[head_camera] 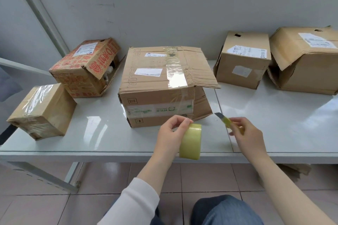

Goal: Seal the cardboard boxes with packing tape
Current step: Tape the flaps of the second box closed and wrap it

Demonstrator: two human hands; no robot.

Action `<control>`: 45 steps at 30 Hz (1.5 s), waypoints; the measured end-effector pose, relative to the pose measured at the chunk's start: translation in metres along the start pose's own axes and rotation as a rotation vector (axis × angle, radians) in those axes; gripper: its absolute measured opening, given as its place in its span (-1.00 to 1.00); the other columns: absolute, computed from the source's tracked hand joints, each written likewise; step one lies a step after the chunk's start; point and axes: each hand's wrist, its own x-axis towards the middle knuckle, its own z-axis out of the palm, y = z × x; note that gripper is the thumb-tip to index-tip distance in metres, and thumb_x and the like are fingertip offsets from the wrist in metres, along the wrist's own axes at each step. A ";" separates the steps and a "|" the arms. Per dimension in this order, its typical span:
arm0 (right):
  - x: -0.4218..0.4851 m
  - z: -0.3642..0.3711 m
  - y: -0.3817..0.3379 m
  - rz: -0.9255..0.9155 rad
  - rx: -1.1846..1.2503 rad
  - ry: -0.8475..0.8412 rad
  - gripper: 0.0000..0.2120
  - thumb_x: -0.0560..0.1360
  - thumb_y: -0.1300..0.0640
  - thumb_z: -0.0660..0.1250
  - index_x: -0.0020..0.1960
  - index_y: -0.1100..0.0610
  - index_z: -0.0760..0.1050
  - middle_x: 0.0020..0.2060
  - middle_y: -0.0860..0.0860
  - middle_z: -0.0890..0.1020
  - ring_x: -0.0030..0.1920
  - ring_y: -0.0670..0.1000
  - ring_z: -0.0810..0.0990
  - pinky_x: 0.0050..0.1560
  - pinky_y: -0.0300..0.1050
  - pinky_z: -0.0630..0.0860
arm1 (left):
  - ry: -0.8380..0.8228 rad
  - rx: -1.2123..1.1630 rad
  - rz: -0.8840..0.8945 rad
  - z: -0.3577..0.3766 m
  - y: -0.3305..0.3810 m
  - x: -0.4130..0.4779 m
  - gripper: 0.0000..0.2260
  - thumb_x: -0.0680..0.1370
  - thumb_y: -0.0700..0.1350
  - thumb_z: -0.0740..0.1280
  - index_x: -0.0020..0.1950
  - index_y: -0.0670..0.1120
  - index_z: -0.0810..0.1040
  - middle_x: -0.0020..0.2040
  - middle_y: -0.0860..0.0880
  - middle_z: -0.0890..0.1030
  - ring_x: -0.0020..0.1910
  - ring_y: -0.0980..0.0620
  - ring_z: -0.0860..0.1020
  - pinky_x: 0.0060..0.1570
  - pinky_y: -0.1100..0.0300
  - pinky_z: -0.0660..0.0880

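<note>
A large cardboard box (161,78) stands mid-table with clear tape running over its top seam and down its front; its right flap juts out past the side. In front of it my left hand (172,131) grips a roll of clear yellowish packing tape (191,141) by the upper rim, above the table's front edge. My right hand (245,133) holds a yellow utility knife (226,121), blade out and pointing up-left toward the box's lower right corner.
A small taped box (43,109) and a red-printed box (86,67) with an open end sit on the left. Two plain boxes (243,60) (307,58) stand at the right by the wall. The grey table (109,139) edge runs below my hands.
</note>
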 end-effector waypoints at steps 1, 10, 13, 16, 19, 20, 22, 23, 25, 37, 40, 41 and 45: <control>-0.002 -0.001 -0.011 0.030 0.118 -0.019 -0.92 0.54 0.15 0.27 0.02 0.09 0.50 -0.14 0.00 0.61 -0.20 -0.03 0.60 -0.27 -0.27 0.44 | -0.025 0.006 0.003 0.004 0.000 0.000 -0.82 0.56 -0.16 0.31 -0.24 -0.02 0.58 -0.15 0.03 0.64 -0.12 0.11 0.52 -0.10 0.26 0.41; -0.013 -0.027 -0.053 0.187 0.412 -0.130 -0.83 0.47 -0.05 0.33 -0.02 0.01 0.52 -0.17 -0.06 0.56 -0.24 -0.15 0.47 -0.26 -0.30 0.38 | -0.211 0.161 0.052 0.055 0.007 0.008 -0.84 0.55 -0.09 0.34 -0.24 0.00 0.56 -0.24 0.10 0.57 -0.23 0.15 0.48 -0.16 0.22 0.38; -0.012 -0.037 -0.049 0.153 0.356 -0.078 -0.93 0.46 0.05 0.38 -0.07 0.01 0.53 -0.22 -0.08 0.56 -0.29 -0.16 0.46 -0.27 -0.33 0.37 | -0.228 0.229 0.055 0.069 0.006 0.011 -0.84 0.54 -0.03 0.34 -0.25 0.05 0.56 -0.23 0.13 0.58 -0.20 0.12 0.50 -0.15 0.17 0.39; -0.008 -0.045 -0.043 0.149 0.365 -0.049 -0.97 0.48 0.10 0.38 -0.12 0.01 0.53 -0.27 -0.10 0.55 -0.33 -0.16 0.44 -0.27 -0.30 0.37 | -0.218 0.260 0.067 0.081 0.005 0.015 -0.87 0.53 -0.02 0.35 -0.19 0.00 0.59 -0.21 0.12 0.60 -0.12 0.13 0.53 -0.06 0.13 0.41; -0.002 -0.050 -0.040 0.201 0.452 -0.032 -0.95 0.47 0.11 0.39 -0.10 0.06 0.54 -0.28 -0.06 0.55 -0.31 -0.12 0.46 -0.32 -0.29 0.37 | -0.230 0.232 0.052 0.089 0.008 0.018 -0.88 0.53 -0.03 0.36 -0.13 -0.05 0.63 -0.17 0.11 0.63 -0.11 0.18 0.54 -0.02 0.20 0.43; 0.001 -0.052 -0.039 0.221 0.479 -0.020 -0.92 0.46 0.10 0.39 -0.07 0.08 0.54 -0.28 -0.03 0.57 -0.30 -0.12 0.47 -0.33 -0.30 0.37 | -0.234 0.211 0.050 0.092 0.009 0.019 -0.89 0.53 -0.05 0.37 -0.08 -0.06 0.64 -0.13 0.10 0.65 -0.09 0.19 0.56 -0.01 0.25 0.44; 0.008 -0.056 -0.039 0.256 0.504 0.010 -0.85 0.45 0.09 0.40 -0.03 0.11 0.51 -0.25 0.01 0.59 -0.31 -0.13 0.50 -0.33 -0.32 0.37 | -0.232 0.176 0.034 0.099 0.009 0.020 -0.84 0.52 -0.08 0.39 0.08 -0.06 0.63 -0.01 0.05 0.66 0.00 0.14 0.58 0.05 0.27 0.44; 0.012 -0.058 -0.038 0.272 0.509 0.023 -0.84 0.45 0.09 0.40 -0.03 0.11 0.49 -0.25 0.02 0.59 -0.31 -0.14 0.50 -0.33 -0.31 0.37 | -0.226 0.171 0.002 0.104 0.008 0.022 -0.74 0.51 -0.07 0.40 0.19 -0.04 0.57 0.05 0.02 0.64 0.04 0.09 0.58 0.05 0.26 0.44; 0.020 -0.061 -0.036 0.311 0.521 0.038 -0.85 0.46 0.08 0.40 -0.05 0.10 0.47 -0.25 0.02 0.58 -0.29 -0.10 0.49 -0.32 -0.26 0.37 | -0.196 0.185 -0.071 0.110 0.006 0.026 -0.62 0.48 -0.03 0.42 0.27 -0.01 0.46 0.05 0.01 0.62 0.05 0.07 0.56 -0.03 0.30 0.43; 0.053 -0.067 0.008 0.367 0.105 -0.003 -0.65 0.57 -0.09 0.16 0.12 0.14 0.54 -0.06 0.03 0.57 0.02 0.06 0.50 0.10 0.01 0.45 | -0.370 0.180 -0.054 0.140 -0.001 0.047 -0.78 0.52 -0.07 0.39 0.14 -0.09 0.54 0.01 -0.01 0.62 -0.04 0.10 0.55 -0.05 0.32 0.46; 0.041 -0.069 0.013 0.349 0.115 0.190 -0.67 0.54 -0.10 0.21 0.20 0.08 0.44 0.14 0.06 0.51 0.13 0.04 0.48 0.17 -0.01 0.44 | -0.362 0.157 -0.021 0.133 -0.004 0.047 -0.83 0.52 -0.14 0.39 0.10 -0.07 0.54 -0.04 0.03 0.62 -0.08 0.15 0.56 -0.12 0.44 0.47; 0.033 -0.068 0.014 0.322 0.150 0.274 -0.73 0.53 -0.08 0.24 0.13 0.07 0.42 0.14 0.07 0.50 0.09 0.02 0.49 0.11 -0.07 0.45 | -0.346 0.148 -0.015 0.130 -0.006 0.046 -0.85 0.52 -0.16 0.39 0.08 -0.08 0.54 -0.06 0.03 0.62 -0.09 0.15 0.56 -0.13 0.44 0.47; 0.006 -0.055 0.014 0.288 0.222 0.372 -0.74 0.50 -0.01 0.32 0.12 0.06 0.38 0.11 0.00 0.37 0.06 -0.02 0.47 -0.02 -0.19 0.39 | -0.280 0.150 -0.015 0.129 -0.011 0.047 -0.92 0.52 -0.18 0.37 -0.05 -0.02 0.55 -0.08 -0.01 0.63 -0.07 0.08 0.57 -0.02 0.27 0.49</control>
